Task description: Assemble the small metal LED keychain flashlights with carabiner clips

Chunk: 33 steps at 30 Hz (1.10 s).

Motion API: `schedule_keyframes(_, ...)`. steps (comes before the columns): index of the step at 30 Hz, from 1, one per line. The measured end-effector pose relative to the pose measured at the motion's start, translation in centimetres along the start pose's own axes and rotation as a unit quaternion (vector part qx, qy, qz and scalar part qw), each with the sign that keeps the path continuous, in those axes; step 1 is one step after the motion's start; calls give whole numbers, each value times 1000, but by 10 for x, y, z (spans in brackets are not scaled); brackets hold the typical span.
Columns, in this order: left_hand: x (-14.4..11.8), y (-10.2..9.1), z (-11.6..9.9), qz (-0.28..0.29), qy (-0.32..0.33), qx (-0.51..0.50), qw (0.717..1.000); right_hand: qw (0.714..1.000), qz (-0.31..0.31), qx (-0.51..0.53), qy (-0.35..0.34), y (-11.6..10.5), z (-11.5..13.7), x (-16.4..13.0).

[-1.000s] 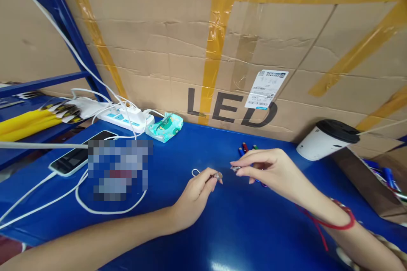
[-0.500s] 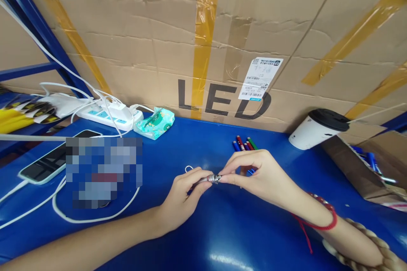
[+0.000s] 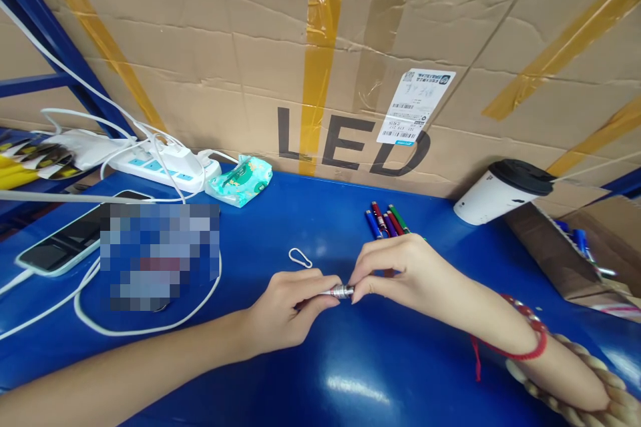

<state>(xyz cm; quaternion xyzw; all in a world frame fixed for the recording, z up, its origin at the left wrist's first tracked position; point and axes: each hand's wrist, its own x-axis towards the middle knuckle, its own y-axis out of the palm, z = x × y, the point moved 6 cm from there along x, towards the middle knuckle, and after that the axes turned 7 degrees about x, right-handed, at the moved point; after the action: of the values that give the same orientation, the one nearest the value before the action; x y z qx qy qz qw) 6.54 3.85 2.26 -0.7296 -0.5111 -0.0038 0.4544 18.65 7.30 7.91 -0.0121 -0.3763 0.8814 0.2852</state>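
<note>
Between my two hands lies a slim silver metal tube with ringed grooves, like a small penlight; its exact kind cannot be made out. My left hand is closed round its body, thumb and forefinger toward the grooved end, hiding most of it. My right hand pinches the dark tip at that end between thumb and fingertips. Just beyond my left hand, a small silver carabiner clip rests on the blue table. Several slim coloured tubes, blue, red, purple and green, lie behind my right hand, partly covered by it.
A white paper cup with a black lid leans at the right, near an open cardboard box holding blue tubes. At left are a phone, white cables, a power strip and a tissue pack. A large carton stands behind.
The view has shifted slightly. Both hands stay on the tube, whose grooved end now points more level to the right. The carabiner clip and coloured tubes show more fully.
</note>
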Motion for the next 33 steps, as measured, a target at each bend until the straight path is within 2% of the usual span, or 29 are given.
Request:
schedule_keyframes(4, -3, 2, -4, -9, 12, 23, 1000, 983, 70, -170, -3, 9, 5, -7)
schedule_keyframes(7, -4, 1, -8, -32, 18, 38, 999, 971, 99, -216, -6, 14, 8, -9)
schedule_keyframes(11, -6, 0, -11, -74, 53, 66, 994, 974, 88, -208, -6, 18, 9, -8)
schedule_keyframes(15, -10, 0, -12, -121, 109, 89, 983, 987, 70, -145, 13, 22, 5, -6)
schedule_keyframes(21, -5, -1, -8, -121, 109, 126, 979, 993, 33, -101, 44, 19, -7, -1)
schedule_keyframes(29, 5, -4, 1, -104, 52, 83, 990, 994, 47, -93, 34, 11, -17, -2)
schedule_keyframes(33, 2, 0, -1, -80, 88, 102, 988, 990, 41, -128, 34, 13, -15, -3)
